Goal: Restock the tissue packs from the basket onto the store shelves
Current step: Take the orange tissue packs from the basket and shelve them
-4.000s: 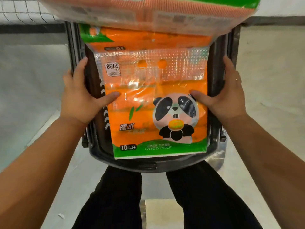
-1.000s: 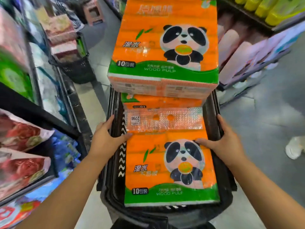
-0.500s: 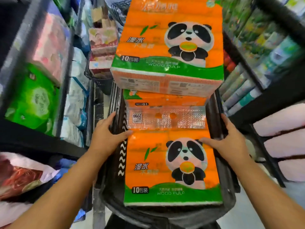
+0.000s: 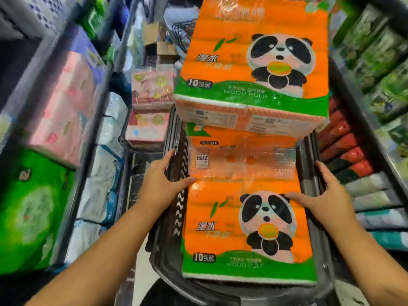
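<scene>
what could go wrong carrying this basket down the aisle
The top tissue pack sits above the rim of the basket at its far end, and the left hand and right hand hold only the near sides; a tilt could slide it off. It also hides the way ahead, where a second basket stands on the left; a bump seems possible.
</scene>
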